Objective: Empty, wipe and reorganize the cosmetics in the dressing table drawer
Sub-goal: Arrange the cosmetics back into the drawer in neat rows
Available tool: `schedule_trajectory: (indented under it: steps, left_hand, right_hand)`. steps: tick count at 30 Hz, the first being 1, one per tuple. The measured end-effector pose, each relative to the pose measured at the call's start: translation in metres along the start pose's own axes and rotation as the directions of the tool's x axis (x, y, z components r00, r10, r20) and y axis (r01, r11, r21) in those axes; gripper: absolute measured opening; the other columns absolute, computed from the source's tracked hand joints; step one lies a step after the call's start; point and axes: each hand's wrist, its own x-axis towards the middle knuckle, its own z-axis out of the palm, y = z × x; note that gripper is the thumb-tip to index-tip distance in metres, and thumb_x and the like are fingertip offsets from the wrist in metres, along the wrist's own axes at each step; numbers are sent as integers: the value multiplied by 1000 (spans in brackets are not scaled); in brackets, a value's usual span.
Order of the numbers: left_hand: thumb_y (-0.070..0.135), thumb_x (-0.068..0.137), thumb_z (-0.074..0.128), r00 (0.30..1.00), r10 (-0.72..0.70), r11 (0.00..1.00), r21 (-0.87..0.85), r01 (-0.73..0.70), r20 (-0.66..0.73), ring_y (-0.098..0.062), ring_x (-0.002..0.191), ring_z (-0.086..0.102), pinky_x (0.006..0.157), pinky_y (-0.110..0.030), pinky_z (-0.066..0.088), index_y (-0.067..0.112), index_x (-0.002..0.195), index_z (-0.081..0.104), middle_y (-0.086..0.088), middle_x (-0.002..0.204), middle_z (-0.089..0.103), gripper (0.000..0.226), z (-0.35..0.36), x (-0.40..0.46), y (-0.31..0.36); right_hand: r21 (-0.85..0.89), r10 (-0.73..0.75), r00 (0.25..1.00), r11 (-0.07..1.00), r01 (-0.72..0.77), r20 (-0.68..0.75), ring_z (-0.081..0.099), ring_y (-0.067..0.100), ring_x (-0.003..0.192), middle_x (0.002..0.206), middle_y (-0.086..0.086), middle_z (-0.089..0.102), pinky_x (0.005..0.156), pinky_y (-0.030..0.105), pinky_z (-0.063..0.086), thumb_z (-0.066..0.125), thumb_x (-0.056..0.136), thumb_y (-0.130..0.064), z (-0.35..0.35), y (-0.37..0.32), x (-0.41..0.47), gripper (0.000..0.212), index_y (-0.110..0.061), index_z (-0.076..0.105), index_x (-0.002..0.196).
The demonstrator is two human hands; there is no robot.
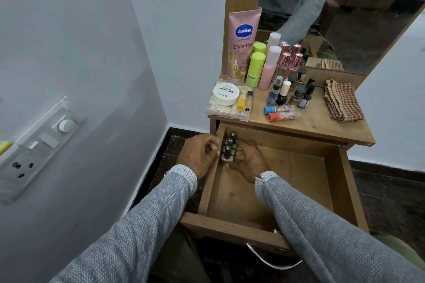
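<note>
Polish bottles stand bunched in the drawer's far-left corner, the left hand curled against them at the wall, the right hand cupping them opposite. Squeezed unevenly, they may topple; cosmetics crowd the tabletop's far edge, cloth rightmost.
</note>
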Motion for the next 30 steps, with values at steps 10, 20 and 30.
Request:
schedule_trajectory:
  steps: [10,20,30]
  left_hand:
    - [5,82,70,1000,-3,1000,-20,3,1,-9,80,63,75,-13,48,16,95,70,3,83,68,17,1,0,-1]
    - [6,82,70,1000,1,1000,-11,-1,5,-7,79,63,79,-22,52,18,92,71,6,81,67,16,1,-1,-1]
    - [6,82,70,1000,16,1000,9,-16,0,-8,79,63,79,-22,53,17,93,71,6,81,67,15,1,0,-1]
  right_hand:
    - [67,70,997,995,-68,-31,60,2,74,80,-14,58,75,17,53,74,71,11,3,-2,5,49,-9,55,110]
    - [103,215,952,975,-196,-218,69,19,82,89,2,73,79,39,57,82,62,-8,27,3,15,29,-23,66,81]
    - [112,237,941,970,-216,-240,69,22,83,90,2,73,78,40,58,79,63,-6,38,12,21,35,-19,69,93]
